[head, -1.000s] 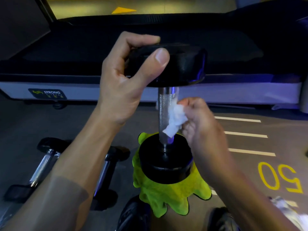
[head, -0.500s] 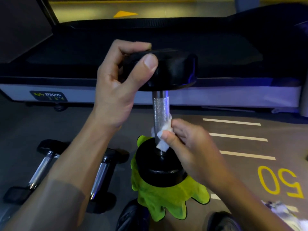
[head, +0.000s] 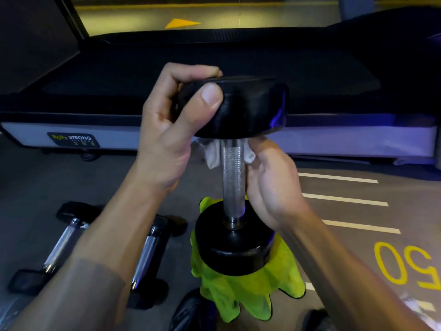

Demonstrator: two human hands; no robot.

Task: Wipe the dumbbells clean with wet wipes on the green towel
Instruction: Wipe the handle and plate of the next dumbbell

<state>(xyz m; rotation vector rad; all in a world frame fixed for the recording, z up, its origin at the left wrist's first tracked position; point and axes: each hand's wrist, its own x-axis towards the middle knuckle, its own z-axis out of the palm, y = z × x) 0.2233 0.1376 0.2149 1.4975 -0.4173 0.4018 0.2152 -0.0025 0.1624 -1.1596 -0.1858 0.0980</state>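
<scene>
1. The black round-ended dumbbell with knurled steel handle (head: 233,177) was held upright on the green towel (head: 241,295), its top gripped by the left hand (head: 167,130).
2. The white wet wipe (head: 213,154), gripped around the handle by the right hand (head: 269,182), had been slid from bottom to top, suggesting handle wiping was nearly finished.

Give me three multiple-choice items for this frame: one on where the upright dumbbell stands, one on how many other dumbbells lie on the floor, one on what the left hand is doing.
1. Where does the upright dumbbell stand?
A. on the green towel
B. on the treadmill
C. on bare floor

2. How many other dumbbells lie on the floor to its left?
A. none
B. two
C. four

3. What is the left hand doing?
A. hanging idle
B. holding the wipe
C. gripping the top weight

Answers: 1 A, the bottom weight sits on the towel. 2 B, one dumbbell and a second dumbbell lie side by side. 3 C, thumb and fingers clasp the top weight while the right hand holds the wipe round the handle.
</scene>
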